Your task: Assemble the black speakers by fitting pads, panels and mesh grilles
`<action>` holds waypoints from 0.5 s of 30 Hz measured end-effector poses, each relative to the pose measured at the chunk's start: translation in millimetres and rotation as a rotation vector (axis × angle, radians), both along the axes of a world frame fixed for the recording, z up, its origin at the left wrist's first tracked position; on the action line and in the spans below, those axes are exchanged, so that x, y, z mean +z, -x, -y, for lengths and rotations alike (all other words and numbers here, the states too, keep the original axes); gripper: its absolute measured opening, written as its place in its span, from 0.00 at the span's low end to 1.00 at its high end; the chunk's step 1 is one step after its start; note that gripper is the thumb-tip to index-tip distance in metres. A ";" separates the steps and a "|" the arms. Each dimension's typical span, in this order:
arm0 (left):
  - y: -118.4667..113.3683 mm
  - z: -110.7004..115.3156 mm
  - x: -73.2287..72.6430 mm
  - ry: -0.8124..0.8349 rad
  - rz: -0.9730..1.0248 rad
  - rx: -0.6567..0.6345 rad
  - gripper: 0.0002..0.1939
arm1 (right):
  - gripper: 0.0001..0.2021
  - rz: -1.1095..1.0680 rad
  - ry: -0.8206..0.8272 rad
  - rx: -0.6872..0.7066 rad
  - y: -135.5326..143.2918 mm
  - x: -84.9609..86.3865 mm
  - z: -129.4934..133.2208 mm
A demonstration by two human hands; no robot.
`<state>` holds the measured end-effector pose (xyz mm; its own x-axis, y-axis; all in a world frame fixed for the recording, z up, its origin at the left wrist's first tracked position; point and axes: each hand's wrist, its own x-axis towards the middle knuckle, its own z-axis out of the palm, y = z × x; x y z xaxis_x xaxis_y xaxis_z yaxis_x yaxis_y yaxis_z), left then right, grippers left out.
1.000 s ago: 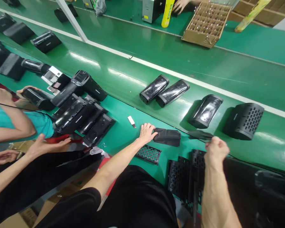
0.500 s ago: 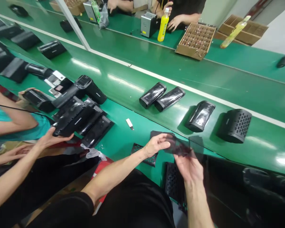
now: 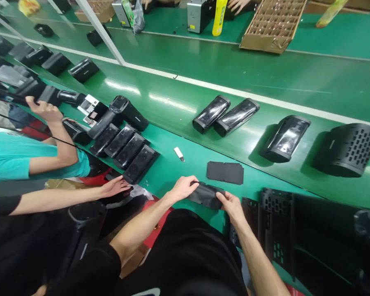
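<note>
My left hand (image 3: 184,188) pinches the left end of a thin black sheet (image 3: 206,196), and my right hand (image 3: 231,203) grips its right end, thumb on top. The sheet is held low in front of my lap, near the edge of the green bench. Whether a perforated panel lies under it, I cannot tell. Just beyond, a flat black rectangular sheet (image 3: 225,172) with notched corners lies on the bench. A small white tool with a dark tip (image 3: 179,154) lies further left. Black perforated panels (image 3: 273,205) are stacked right of my right hand.
Several black speakers stand on the green belt (image 3: 172,94), one a perforated black housing (image 3: 348,150). More black units (image 3: 141,164) stand in a row at the left, by a co-worker's hand (image 3: 115,187). Across the belt are a cardboard box (image 3: 271,28) and a yellow bottle (image 3: 219,16).
My hands came lower and nearer, now holding one sheet by both ends. The notched sheet now lies flat on the bench. A co-worker set a black unit down at the left and let go.
</note>
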<state>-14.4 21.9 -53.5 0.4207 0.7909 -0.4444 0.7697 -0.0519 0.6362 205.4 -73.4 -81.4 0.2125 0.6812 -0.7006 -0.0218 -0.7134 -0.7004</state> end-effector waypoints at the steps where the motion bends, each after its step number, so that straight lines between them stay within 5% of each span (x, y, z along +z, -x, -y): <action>1: 3.1 4.6 -3.5 -0.022 -0.077 -0.032 0.10 | 0.23 0.053 0.010 0.020 4.7 -5.2 2.6; 7: 7.4 25.1 -18.8 -0.123 -0.243 0.014 0.13 | 0.14 0.396 0.063 0.087 17.6 -19.7 8.8; 11: 19.4 20.1 -26.1 -0.188 -0.197 0.166 0.22 | 0.19 0.475 0.047 0.071 15.9 -20.4 6.8; 15: 36.0 5.9 -32.7 -0.047 -0.007 0.235 0.09 | 0.14 0.416 -0.015 0.068 12.1 -19.7 -6.4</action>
